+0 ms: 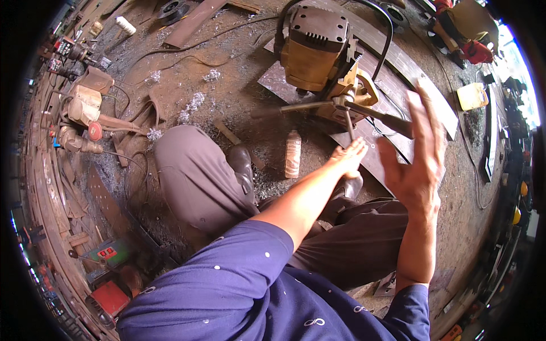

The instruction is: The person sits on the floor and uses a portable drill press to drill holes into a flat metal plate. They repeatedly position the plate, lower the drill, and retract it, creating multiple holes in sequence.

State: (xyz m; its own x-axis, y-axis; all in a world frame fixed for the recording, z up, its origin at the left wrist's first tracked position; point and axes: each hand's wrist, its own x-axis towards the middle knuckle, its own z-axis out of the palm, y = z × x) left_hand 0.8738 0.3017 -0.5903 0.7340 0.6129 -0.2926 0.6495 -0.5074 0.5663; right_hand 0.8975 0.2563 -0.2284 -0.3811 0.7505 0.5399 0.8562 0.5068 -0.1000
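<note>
A yellow magnetic drill press (313, 57) with a dark motor top stands on flat steel plates in front of me. Its feed handle (340, 103) has several spokes, and the left and right grips are blurred. My left hand (348, 158) is at the tip of the spoke that points toward me, fingers stretched out; whether it touches is unclear. My right hand (418, 159) is raised beside the right grip, fingers spread and smeared by motion, holding nothing. A clear plastic bottle (293, 154) stands on the floor, left of my left hand.
Steel plates (421, 94) extend under and behind the drill. Metal shavings (193, 105) and cables litter the floor. At the left lie a beige power tool (85, 105) and a red-and-green machine (114, 256). A yellow jerrycan (472, 96) is at the right.
</note>
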